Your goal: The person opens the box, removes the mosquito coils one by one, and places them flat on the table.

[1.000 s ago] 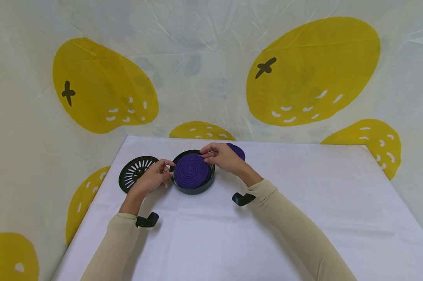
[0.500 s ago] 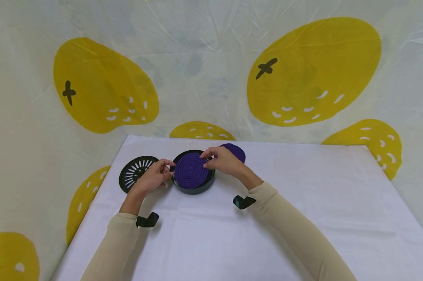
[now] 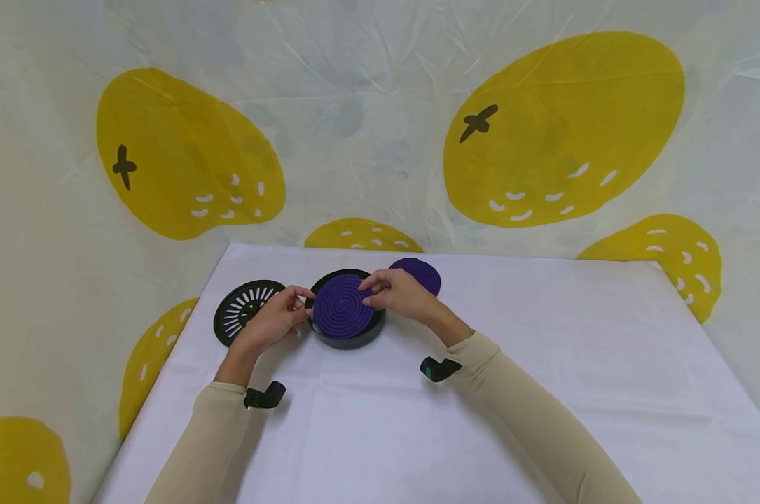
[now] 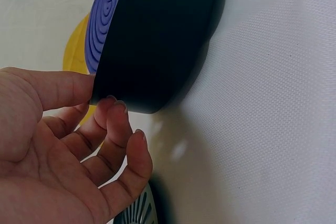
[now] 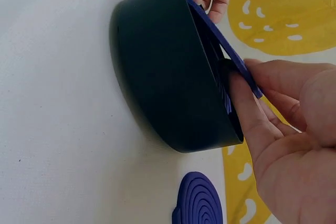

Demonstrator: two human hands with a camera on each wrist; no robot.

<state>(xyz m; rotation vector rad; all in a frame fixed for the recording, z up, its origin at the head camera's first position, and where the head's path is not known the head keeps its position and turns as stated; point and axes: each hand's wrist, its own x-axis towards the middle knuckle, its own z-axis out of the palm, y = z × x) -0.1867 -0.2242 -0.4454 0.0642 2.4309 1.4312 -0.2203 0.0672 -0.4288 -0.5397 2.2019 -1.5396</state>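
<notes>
A purple mosquito coil (image 3: 342, 308) leans tilted in a round dark tin (image 3: 348, 343), its right edge raised above the rim. My right hand (image 3: 405, 294) pinches that raised edge between thumb and fingers, as the right wrist view shows with the coil's edge (image 5: 226, 40) side-on. More purple spiral shows inside the tin, beneath it. On the tin's left side, my left hand (image 3: 275, 318) pinches the rim, its thumb at the top edge and fingertips against the wall (image 4: 152, 40).
A black slotted lid (image 3: 237, 311) lies on the white-covered table left of the tin, partly behind my left hand. Further purple coils (image 3: 426, 273) lie behind my right hand. A curtain with yellow fruit prints (image 3: 562, 133) hangs behind the table.
My right hand has shifted slightly toward me along the coil's edge, uncovering more of the coils behind it. My left hand stays at the tin's rim.
</notes>
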